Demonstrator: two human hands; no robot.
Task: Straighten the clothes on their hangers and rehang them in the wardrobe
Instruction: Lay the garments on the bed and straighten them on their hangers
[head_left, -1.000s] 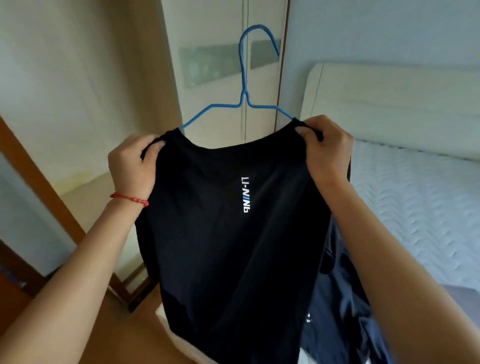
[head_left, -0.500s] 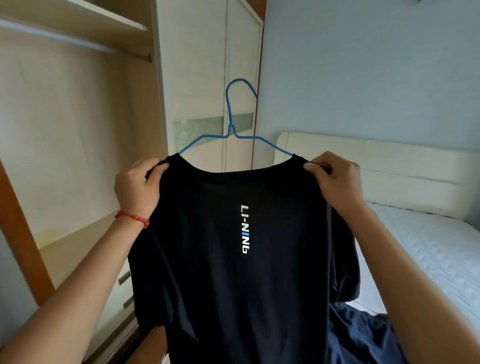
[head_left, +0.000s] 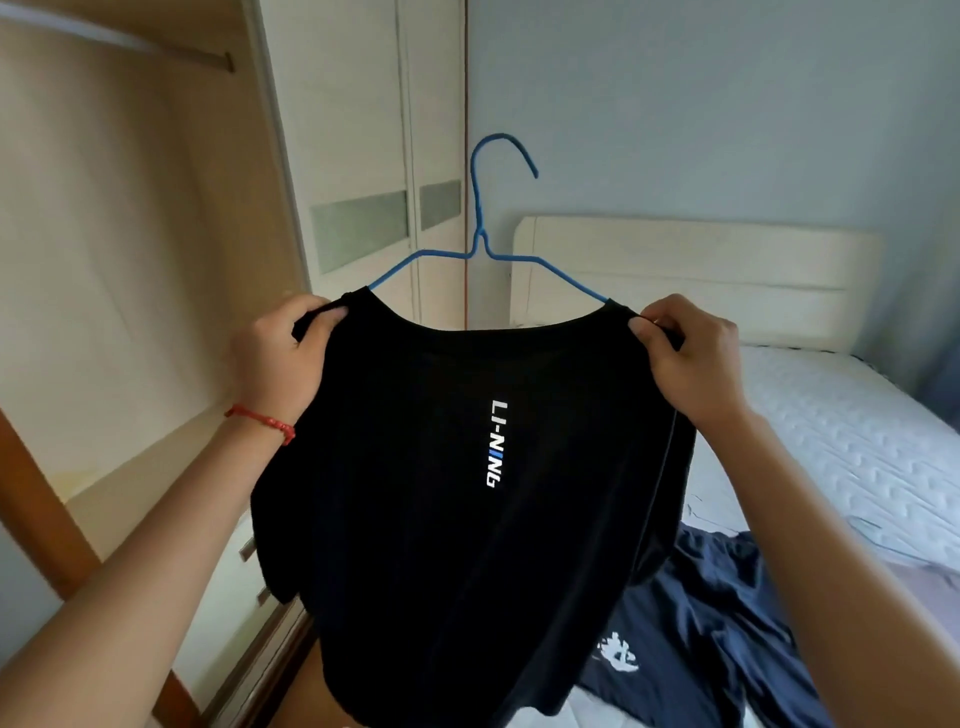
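A black T-shirt with white lettering hangs on a blue wire hanger, held up in front of me. My left hand grips the shirt's left shoulder, and my right hand grips the right shoulder. The hanger's hook points up, free in the air, touching nothing. The open wardrobe is on the left, its hanging rail at the top left with nothing on it in view.
A bed with a white mattress and cream headboard fills the right side. A dark blue garment lies crumpled on the bed's near corner. Closed wardrobe doors stand behind the hanger. Drawers sit low in the wardrobe.
The view has tilted and shifted; the shirt on its hanger has stayed in both hands, now held a little to the right, with the rail higher and further left in view.
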